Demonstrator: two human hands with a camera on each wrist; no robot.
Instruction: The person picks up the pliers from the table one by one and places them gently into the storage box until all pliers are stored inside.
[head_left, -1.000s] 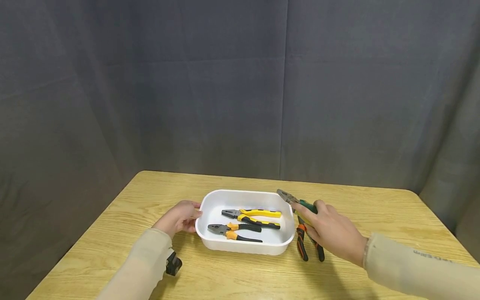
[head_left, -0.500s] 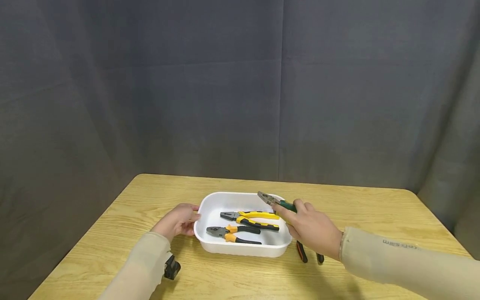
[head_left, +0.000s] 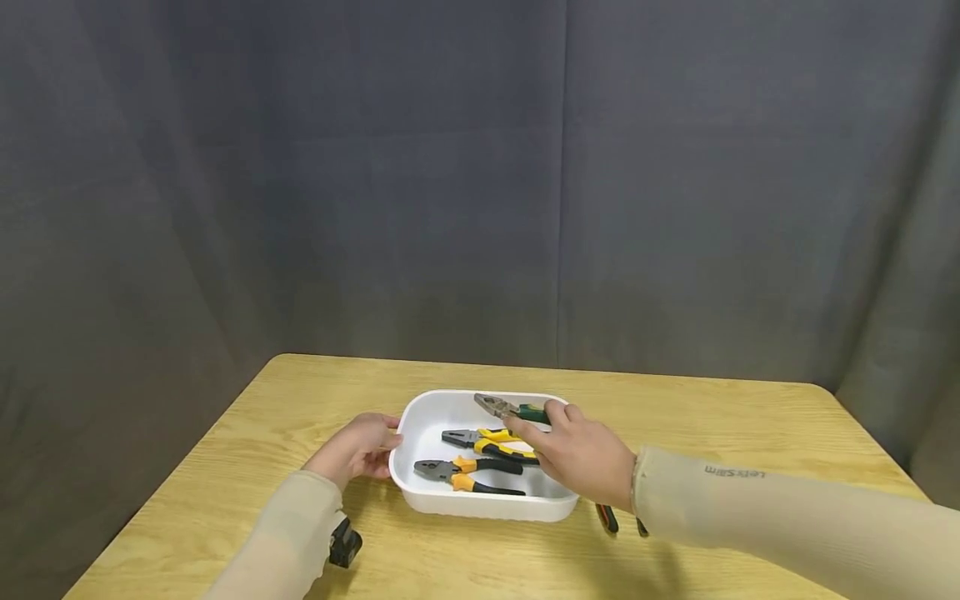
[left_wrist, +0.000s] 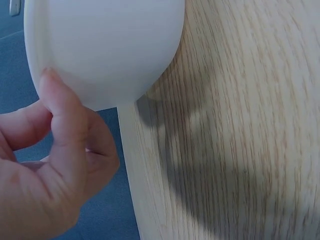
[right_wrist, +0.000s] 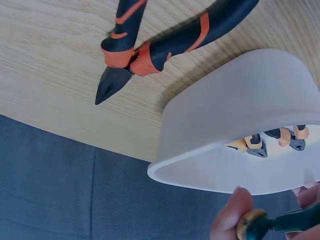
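Landmark: white tray (head_left: 420,492), a rounded plastic tub standing on the wooden table (head_left: 735,417), nearer the table's front edge than its back
Right hand: right hand (head_left: 581,450) is over the tray's right half, fingers curled round the green-handled pliers (head_left: 510,410); in the right wrist view a fingertip and the end of a green handle (right_wrist: 280,222) show just beside the tray's rim
Green-handled pliers: held in the air above the tray's far part, metal nose pointing toward the tray's left end, handles hidden inside the hand
Left hand: left hand (head_left: 358,447) rests against the tray's left end; the left wrist view shows the thumb (left_wrist: 62,130) pressed on the outer wall (left_wrist: 105,50) while the other fingers lie loosely bent beside it
Yellow-handled pliers: yellow-handled pliers (head_left: 487,440) lie flat inside the tray, in the middle, nose toward the tray's left end, handles partly under the right hand
Orange-and-black pliers in tray: orange-and-black pliers (head_left: 461,477) lie flat inside the tray along its near wall, nose toward the left end
Pliers outside: black-and-orange cutters (right_wrist: 165,47) lie on the table just beside the tray's right end, apart from it; only the handle tips (head_left: 609,521) show in the head view, below the right sleeve (head_left: 787,517)
Backdrop: grey cloth (head_left: 480,183) hangs behind the table, beyond the tray
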